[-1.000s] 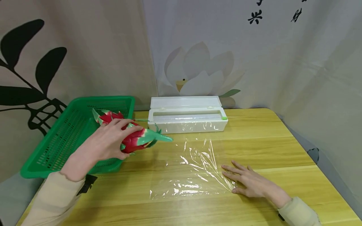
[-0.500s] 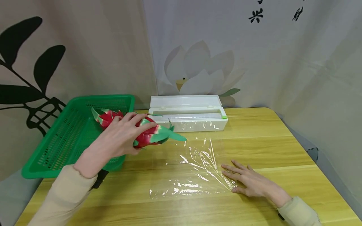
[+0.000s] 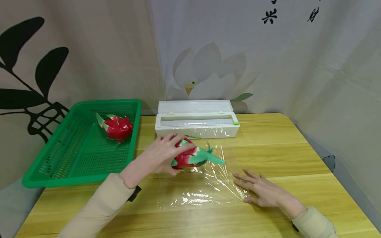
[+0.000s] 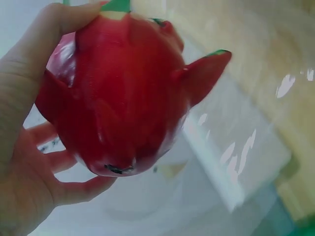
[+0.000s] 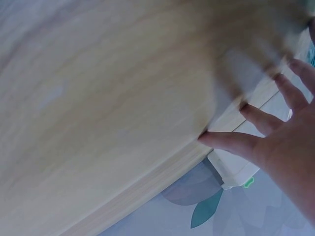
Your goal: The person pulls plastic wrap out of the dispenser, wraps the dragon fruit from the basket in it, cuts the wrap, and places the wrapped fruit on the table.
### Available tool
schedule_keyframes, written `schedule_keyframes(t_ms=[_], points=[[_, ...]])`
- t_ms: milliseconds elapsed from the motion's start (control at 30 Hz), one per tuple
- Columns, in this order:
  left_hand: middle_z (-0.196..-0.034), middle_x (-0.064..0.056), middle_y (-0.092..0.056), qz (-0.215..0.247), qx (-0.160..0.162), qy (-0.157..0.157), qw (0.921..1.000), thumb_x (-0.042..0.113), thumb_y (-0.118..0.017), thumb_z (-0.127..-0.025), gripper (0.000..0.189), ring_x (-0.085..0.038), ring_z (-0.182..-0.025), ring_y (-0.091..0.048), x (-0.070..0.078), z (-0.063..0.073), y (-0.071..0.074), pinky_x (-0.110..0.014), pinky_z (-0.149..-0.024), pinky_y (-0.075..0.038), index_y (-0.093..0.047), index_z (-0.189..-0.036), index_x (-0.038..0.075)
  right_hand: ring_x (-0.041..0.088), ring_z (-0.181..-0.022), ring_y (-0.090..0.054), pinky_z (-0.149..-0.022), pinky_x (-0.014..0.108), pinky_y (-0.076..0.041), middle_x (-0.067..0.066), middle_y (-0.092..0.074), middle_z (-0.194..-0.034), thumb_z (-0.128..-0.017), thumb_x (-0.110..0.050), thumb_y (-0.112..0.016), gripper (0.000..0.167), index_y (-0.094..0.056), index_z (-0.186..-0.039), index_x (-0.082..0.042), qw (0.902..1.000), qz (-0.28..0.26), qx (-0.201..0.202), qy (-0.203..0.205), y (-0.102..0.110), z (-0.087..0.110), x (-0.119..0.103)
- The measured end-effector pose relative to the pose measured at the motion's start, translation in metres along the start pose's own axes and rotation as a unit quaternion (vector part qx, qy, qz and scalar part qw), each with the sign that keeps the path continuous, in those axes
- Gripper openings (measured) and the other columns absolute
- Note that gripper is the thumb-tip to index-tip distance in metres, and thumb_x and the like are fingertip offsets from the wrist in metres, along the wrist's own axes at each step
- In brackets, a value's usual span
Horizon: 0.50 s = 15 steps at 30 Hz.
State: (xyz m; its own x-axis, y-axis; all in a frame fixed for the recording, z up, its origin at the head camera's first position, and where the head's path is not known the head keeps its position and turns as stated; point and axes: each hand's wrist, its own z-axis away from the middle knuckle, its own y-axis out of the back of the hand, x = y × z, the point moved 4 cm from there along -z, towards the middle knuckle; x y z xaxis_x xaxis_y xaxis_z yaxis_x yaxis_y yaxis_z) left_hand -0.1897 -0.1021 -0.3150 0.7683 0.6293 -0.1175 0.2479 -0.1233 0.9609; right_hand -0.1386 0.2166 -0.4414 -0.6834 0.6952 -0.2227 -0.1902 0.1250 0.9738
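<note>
At the near right of the table [image 3: 297, 211], right hand [image 3: 262, 191] lies palm down, fingers spread with gaps between them, holding nothing. Fingertips touch the gathered, creased edge of a sheet of clear film [image 3: 196, 198]. Right wrist view is blurred; it shows the fingertips meeting the pale surface, little more.

Farther in, left of centre: left hand [image 3: 160, 153] grips a red-and-green dragon fruit [image 3: 194, 155], fingers set wide to span its body. Left wrist view has thumb on one side, other fingers on the opposite side, the rounded red end of the fruit toward the palm. Fruit lies on its side within the grasp, long green tip pointing rightward past the fingers, toward the right hand but apart from it. It is over the film's far part; cannot be sure whether it touches.

To the left, a green basket [image 3: 89, 179], perforated, set at a slant. Second dragon fruit [image 3: 118, 128] sits inside, near the basket's right wall.

Behind the film, a white box [image 3: 197, 133], lid raised, roll [image 3: 196, 122] inside; film clings down its front.

Beyond everything, a pale curtain [image 3: 113, 59] printed with dark leaves and a large flower.
</note>
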Motion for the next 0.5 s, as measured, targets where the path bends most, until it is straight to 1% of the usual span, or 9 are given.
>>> schedule_keyframes(t_ms=[133, 233, 400, 500], points=[[-0.134, -0.01, -0.052, 0.02, -0.028, 0.008, 0.9994, 0.05, -0.083, -0.061, 0.087, -0.031, -0.114, -0.053, 0.014, -0.009, -0.021, -0.05, -0.08, -0.056, -0.046, -0.138, 0.03, 0.05, -0.135, -0.031, -0.082, 0.08, -0.037, 0.007, -0.038, -0.152, -0.089, -0.042, -0.062, 0.06, -0.047, -0.141, -0.016, 1.0, 0.002, -0.003, -0.002, 0.0, 0.0, 0.0], [-0.132, -0.008, -0.053, 0.038, -0.042, 0.011, 0.9983, 0.048, -0.083, -0.062, 0.086, -0.029, -0.115, -0.052, 0.024, -0.015, -0.034, -0.051, -0.081, -0.055, -0.046, -0.138, 0.03, 0.05, -0.136, -0.031, -0.083, 0.08, -0.036, 0.006, -0.037, -0.153, -0.089, -0.043, -0.061, 0.06, -0.047, -0.141, -0.017, 1.0, -0.002, -0.006, -0.007, 0.0, 0.001, -0.001], [-0.131, -0.007, -0.054, 0.061, -0.054, 0.02, 0.9964, 0.045, -0.084, -0.061, 0.086, -0.027, -0.115, -0.051, 0.033, -0.024, -0.05, -0.051, -0.081, -0.055, -0.048, -0.137, 0.03, 0.05, -0.136, -0.031, -0.084, 0.08, -0.036, 0.005, -0.037, -0.153, -0.089, -0.042, -0.061, 0.06, -0.047, -0.141, -0.017, 0.9999, -0.003, -0.006, -0.009, 0.001, 0.001, -0.001], [-0.132, -0.007, -0.055, 0.061, -0.062, 0.031, 0.9957, 0.048, -0.084, -0.06, 0.088, -0.027, -0.115, -0.052, 0.035, -0.028, -0.055, -0.049, -0.08, -0.055, -0.046, -0.138, 0.031, 0.05, -0.136, -0.031, -0.083, 0.08, -0.036, 0.006, -0.037, -0.152, -0.088, -0.041, -0.062, 0.06, -0.047, -0.141, -0.017, 1.0, -0.004, -0.004, -0.005, 0.0, 0.0, -0.001]])
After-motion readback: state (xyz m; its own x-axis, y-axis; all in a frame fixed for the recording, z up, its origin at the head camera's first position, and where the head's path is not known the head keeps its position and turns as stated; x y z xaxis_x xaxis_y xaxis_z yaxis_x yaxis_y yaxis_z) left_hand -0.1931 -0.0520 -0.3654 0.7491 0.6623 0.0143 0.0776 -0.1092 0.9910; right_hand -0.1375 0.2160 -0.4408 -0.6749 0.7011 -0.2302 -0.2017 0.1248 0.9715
